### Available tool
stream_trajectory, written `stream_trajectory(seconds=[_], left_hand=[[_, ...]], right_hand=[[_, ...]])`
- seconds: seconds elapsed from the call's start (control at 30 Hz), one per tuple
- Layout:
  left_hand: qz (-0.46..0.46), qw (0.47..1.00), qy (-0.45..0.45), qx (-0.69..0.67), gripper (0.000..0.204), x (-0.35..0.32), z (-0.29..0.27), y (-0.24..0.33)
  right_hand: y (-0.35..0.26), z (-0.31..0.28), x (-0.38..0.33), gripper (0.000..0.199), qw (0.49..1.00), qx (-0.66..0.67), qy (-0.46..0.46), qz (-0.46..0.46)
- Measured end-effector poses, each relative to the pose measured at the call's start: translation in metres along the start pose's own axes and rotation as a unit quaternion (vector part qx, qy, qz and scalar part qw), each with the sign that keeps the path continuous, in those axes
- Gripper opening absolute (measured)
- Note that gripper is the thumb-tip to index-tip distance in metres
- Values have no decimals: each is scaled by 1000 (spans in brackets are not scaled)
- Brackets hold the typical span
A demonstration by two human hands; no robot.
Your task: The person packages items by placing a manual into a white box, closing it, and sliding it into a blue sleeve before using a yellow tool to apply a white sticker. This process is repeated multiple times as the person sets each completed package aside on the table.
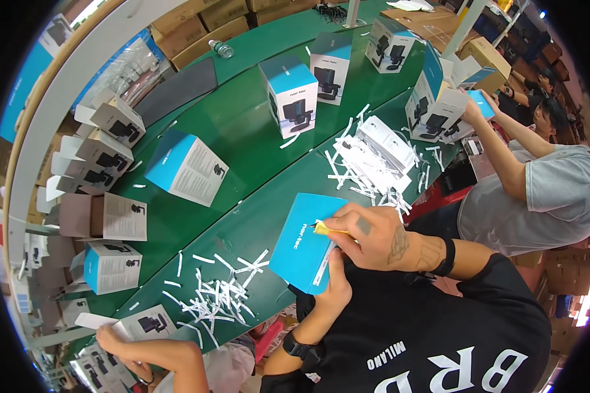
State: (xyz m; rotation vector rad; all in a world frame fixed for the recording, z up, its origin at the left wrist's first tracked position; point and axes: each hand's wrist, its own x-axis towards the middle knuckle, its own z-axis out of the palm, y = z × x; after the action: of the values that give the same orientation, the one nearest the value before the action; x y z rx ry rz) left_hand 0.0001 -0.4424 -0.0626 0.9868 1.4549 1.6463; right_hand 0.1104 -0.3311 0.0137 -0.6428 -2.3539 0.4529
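A cardboard box [294,239] with a blue top is tilted in front of my body. My left hand [335,288] grips its lower right edge, the thumb lying along the white side. Above it, my right hand [383,239] is closed in a pinch on a small yellow piece [322,228], which touches the blue face. A dark tip shows at the yellow piece's end; whether it is a cloth or a tool cannot be made out. My fingers hide the box's right part.
Loose white paper strips [219,296] lie on the green table [242,216]. More strips cover a white stack [373,157]. Blue-and-white boxes [292,98] stand behind; open cartons [105,160] line the left. One co-worker [524,183] handles boxes at right, another's hand [111,340] at lower left.
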Motion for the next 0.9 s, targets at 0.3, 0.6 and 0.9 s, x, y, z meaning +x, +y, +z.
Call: stream_trajectory(seconds=[0.3, 0.6, 0.9], left_hand=[[-40, 985, -46, -159, 35, 7, 5, -19], [60, 992, -93, 65, 29, 18, -49, -14], [-26, 995, -93, -13, 21, 32, -56, 0]], right_hand=[[10, -19, 11, 24, 984, 121, -3, 132], [24, -22, 16, 22, 870, 383, 170, 262], [52, -12, 14, 47, 971, 199, -87, 97]])
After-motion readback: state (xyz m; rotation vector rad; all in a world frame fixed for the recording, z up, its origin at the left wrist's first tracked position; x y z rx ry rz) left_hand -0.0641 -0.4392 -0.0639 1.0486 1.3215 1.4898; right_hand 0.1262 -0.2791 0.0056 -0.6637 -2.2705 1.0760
